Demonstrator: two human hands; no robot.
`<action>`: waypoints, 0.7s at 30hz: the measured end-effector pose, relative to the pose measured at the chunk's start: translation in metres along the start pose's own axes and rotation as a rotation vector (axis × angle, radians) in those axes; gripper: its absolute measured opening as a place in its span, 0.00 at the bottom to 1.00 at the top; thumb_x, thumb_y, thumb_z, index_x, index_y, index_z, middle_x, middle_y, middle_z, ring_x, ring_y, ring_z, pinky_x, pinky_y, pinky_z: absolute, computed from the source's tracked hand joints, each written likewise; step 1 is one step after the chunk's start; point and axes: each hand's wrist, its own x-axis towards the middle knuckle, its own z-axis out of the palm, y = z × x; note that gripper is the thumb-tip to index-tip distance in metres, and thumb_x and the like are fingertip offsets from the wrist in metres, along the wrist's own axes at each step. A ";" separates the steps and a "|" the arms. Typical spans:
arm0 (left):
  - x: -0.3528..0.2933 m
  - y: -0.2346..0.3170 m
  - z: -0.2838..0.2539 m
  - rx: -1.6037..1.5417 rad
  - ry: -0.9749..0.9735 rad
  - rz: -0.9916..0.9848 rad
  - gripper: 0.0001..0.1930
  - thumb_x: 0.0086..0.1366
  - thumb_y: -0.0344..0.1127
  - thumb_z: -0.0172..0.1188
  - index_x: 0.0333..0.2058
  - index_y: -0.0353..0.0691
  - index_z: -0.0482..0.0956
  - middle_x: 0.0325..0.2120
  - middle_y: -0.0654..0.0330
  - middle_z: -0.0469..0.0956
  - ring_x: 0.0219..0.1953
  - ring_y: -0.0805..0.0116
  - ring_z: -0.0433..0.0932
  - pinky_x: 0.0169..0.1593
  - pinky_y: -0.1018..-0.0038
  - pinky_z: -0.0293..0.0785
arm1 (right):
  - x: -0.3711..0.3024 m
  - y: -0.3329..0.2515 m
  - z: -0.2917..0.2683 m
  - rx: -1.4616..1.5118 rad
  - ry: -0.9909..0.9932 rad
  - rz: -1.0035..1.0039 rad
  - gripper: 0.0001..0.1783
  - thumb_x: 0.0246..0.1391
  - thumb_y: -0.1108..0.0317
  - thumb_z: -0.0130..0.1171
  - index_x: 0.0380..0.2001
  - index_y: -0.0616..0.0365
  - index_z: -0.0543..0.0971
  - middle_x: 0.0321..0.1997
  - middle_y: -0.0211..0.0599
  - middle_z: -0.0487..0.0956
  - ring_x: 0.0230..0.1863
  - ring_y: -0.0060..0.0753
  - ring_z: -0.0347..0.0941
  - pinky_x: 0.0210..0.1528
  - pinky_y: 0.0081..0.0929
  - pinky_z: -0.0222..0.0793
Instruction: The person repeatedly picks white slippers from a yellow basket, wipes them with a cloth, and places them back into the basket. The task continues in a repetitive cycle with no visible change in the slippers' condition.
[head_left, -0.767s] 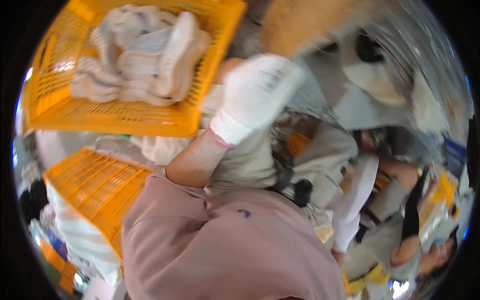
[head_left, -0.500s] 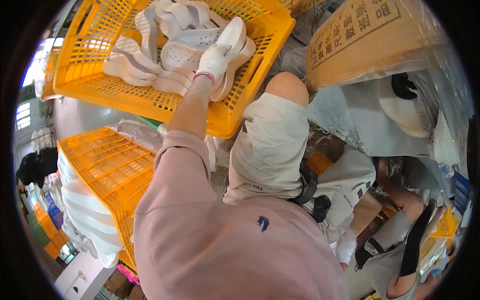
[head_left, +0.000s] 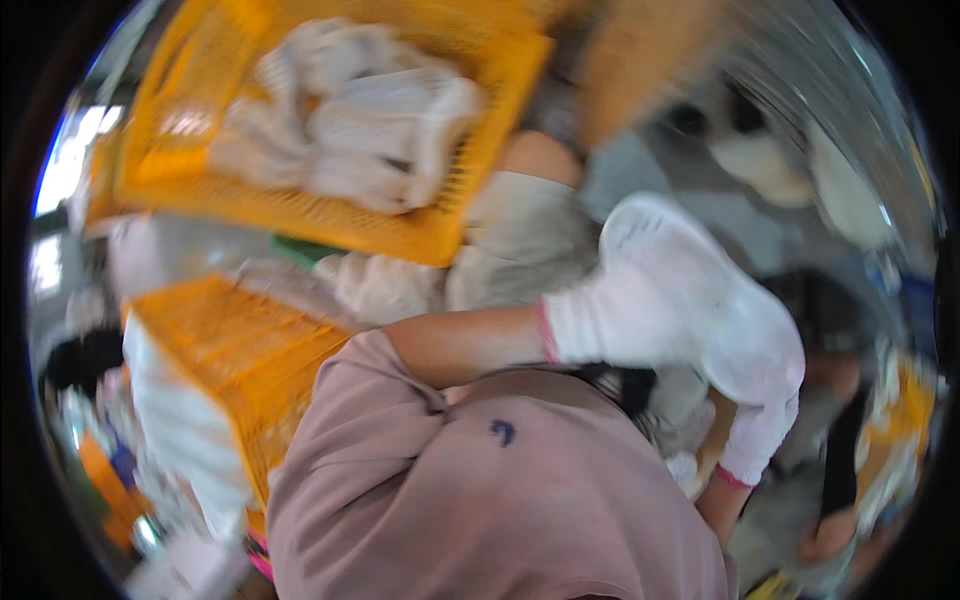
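Observation:
A white shoe sole is held up in front of my chest, slanting from upper left to lower right. My left hand, in a white knit glove with a pink cuff, is closed around its near side. At the sole's lower right end, my right hand, gloved the same way, is wrapped about it. Motion smears the fingers of both. Several more white soles lie heaped in a yellow plastic crate at the upper left.
Another yellow crate lies tipped at the left, with white soles at its side. A cardboard box stands at the upper right, near plastic wrapping. A co-worker's black-sleeved arm shows at the lower right.
My left hand has come out of the crate, moving right and toward me with a sole. My right hand has risen into view and meets it. The view has blurred.

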 end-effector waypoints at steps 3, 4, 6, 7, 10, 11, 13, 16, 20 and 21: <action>0.042 -0.044 0.033 -0.757 0.099 -0.527 0.20 0.68 0.38 0.69 0.57 0.42 0.80 0.54 0.57 0.82 0.54 0.62 0.81 0.61 0.64 0.76 | -0.031 0.007 -0.020 -0.547 -0.035 -0.362 0.22 0.69 0.69 0.59 0.62 0.71 0.77 0.57 0.46 0.83 0.57 0.37 0.80 0.60 0.34 0.75; 0.056 -0.049 0.050 -1.035 0.126 -0.842 0.16 0.71 0.35 0.67 0.56 0.43 0.81 0.53 0.58 0.82 0.52 0.62 0.82 0.59 0.64 0.78 | -0.043 0.016 -0.019 -0.361 0.064 -0.146 0.23 0.68 0.69 0.61 0.62 0.71 0.76 0.58 0.47 0.82 0.59 0.37 0.78 0.62 0.33 0.73; 0.084 -0.051 0.084 -1.280 0.185 -0.726 0.20 0.73 0.39 0.66 0.58 0.36 0.80 0.53 0.56 0.83 0.53 0.61 0.82 0.60 0.63 0.78 | -0.063 0.031 -0.009 -0.293 0.043 -0.130 0.25 0.67 0.68 0.63 0.63 0.71 0.75 0.60 0.49 0.81 0.62 0.38 0.76 0.63 0.33 0.71; 0.092 -0.048 0.095 -1.118 0.180 -0.633 0.23 0.72 0.39 0.65 0.59 0.31 0.78 0.51 0.55 0.84 0.54 0.60 0.82 0.60 0.63 0.78 | -0.068 0.035 -0.005 -0.315 0.184 -0.232 0.28 0.66 0.68 0.65 0.65 0.70 0.73 0.62 0.48 0.79 0.64 0.39 0.75 0.64 0.33 0.71; 0.128 -0.042 0.113 -1.254 0.312 -0.534 0.21 0.72 0.36 0.62 0.59 0.32 0.78 0.49 0.56 0.84 0.52 0.59 0.82 0.60 0.64 0.78 | -0.042 0.027 0.018 -0.311 0.227 -0.449 0.32 0.65 0.70 0.65 0.69 0.67 0.69 0.68 0.50 0.74 0.66 0.49 0.72 0.65 0.38 0.71; 0.150 -0.047 0.111 -1.175 0.283 -0.575 0.20 0.72 0.34 0.59 0.59 0.32 0.79 0.48 0.55 0.84 0.51 0.58 0.82 0.60 0.63 0.78 | -0.017 0.019 0.021 -0.513 0.180 -0.592 0.30 0.65 0.70 0.64 0.68 0.65 0.71 0.67 0.55 0.73 0.63 0.56 0.74 0.63 0.42 0.73; 0.189 -0.062 0.105 -1.276 0.287 -0.579 0.17 0.73 0.37 0.58 0.54 0.33 0.80 0.47 0.53 0.84 0.51 0.55 0.82 0.59 0.62 0.78 | 0.032 -0.004 0.028 -0.452 0.174 -0.602 0.25 0.62 0.70 0.62 0.62 0.60 0.76 0.60 0.61 0.77 0.54 0.66 0.77 0.56 0.49 0.76; 0.216 -0.103 0.082 -1.172 0.381 -0.646 0.18 0.75 0.40 0.58 0.55 0.33 0.79 0.53 0.49 0.83 0.55 0.53 0.81 0.64 0.60 0.75 | 0.103 -0.018 0.048 -0.255 0.019 -0.677 0.23 0.60 0.64 0.58 0.57 0.61 0.77 0.52 0.59 0.80 0.50 0.68 0.79 0.51 0.50 0.77; 0.185 -0.138 0.017 -0.285 0.260 -0.439 0.30 0.69 0.46 0.69 0.61 0.30 0.77 0.60 0.49 0.79 0.58 0.56 0.80 0.67 0.65 0.71 | 0.168 -0.009 0.070 -0.200 -0.032 -0.534 0.13 0.59 0.65 0.58 0.41 0.60 0.83 0.42 0.55 0.83 0.43 0.66 0.80 0.46 0.50 0.78; 0.173 -0.136 -0.002 -0.200 0.251 -0.601 0.34 0.67 0.47 0.72 0.62 0.28 0.76 0.62 0.50 0.78 0.59 0.58 0.79 0.67 0.66 0.70 | 0.177 -0.007 0.074 -0.277 -0.027 -0.632 0.11 0.58 0.65 0.58 0.38 0.60 0.84 0.40 0.54 0.83 0.41 0.65 0.80 0.45 0.50 0.78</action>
